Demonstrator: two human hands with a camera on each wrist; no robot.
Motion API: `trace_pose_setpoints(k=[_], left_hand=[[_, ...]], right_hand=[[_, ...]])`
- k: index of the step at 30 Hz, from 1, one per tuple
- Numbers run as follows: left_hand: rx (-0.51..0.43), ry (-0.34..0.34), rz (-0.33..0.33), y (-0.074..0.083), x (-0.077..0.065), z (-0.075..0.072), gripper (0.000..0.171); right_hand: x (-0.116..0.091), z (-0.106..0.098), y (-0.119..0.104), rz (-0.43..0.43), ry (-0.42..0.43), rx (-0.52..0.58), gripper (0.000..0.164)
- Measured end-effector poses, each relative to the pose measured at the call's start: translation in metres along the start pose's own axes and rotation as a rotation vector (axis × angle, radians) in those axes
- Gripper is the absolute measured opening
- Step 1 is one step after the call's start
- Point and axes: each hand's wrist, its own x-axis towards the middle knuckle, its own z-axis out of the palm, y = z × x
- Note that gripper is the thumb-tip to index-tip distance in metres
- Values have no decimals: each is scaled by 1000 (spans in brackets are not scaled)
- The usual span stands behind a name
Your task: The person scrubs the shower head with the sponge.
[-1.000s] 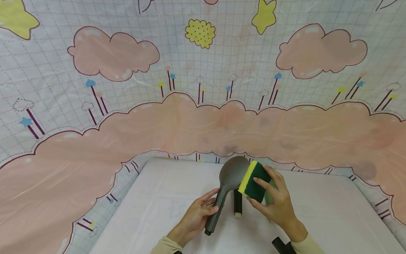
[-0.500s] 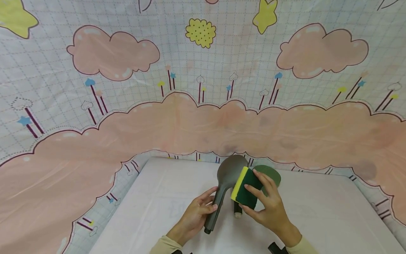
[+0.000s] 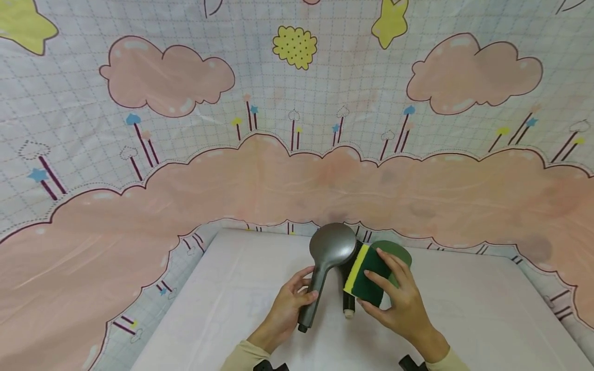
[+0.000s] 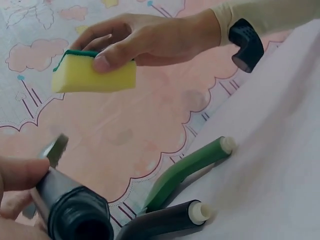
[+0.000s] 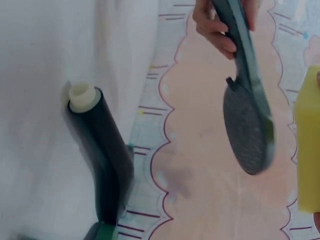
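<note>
A grey shower head [image 3: 332,246] is held up by my left hand [image 3: 284,309], thumb and fingers gripping its handle. Its threaded handle end [image 4: 82,215] faces the left wrist camera, while its round plate [image 5: 243,127] shows in the right wrist view. My right hand [image 3: 402,304] pinches a yellow and green sponge [image 3: 368,275] to the right of the shower head. The sponge's yellow side [image 4: 92,76] faces the left wrist camera, and a gap separates it from the shower head in the right wrist view.
Behind the sponge, a black shower head [image 3: 349,305] and a green shower head [image 3: 395,252] lie on the white table [image 3: 223,288]. Pale connectors cap their handle ends. A cloud-patterned cloth [image 3: 278,185] covers the background beyond the table edge.
My left hand has shifted the grey shower head left and turned it, so its back looks glossier. The sponge went down and left, then slightly back right, uncovering the green shower head.
</note>
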Motion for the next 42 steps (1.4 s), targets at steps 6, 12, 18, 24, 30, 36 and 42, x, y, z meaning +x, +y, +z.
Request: trace_pose_setpoints(k=[6, 12, 18, 24, 30, 36, 42], left_hand=[[46, 94, 24, -7, 7, -2, 64], [78, 161, 51, -9, 14, -2, 62], [134, 244, 68, -13, 21, -1, 60], [164, 293, 60, -19, 28, -1, 58], [183, 324, 62, -25, 36, -2, 58], [214, 354, 57, -32, 46, -7, 59], [260, 365, 33, -40, 53, -13, 61]], right_hand=[[-8, -12, 11, 28, -10, -49, 55], [-18, -25, 22, 92, -37, -61, 57], [-33, -40, 36, 199, -111, -118, 64], [-47, -50, 48, 299, -200, -158, 59], [-60, -55, 57, 350, -186, -193, 64], [-67, -59, 62, 357, -166, -184, 63], [-74, -62, 62, 419, -170, -202, 62]])
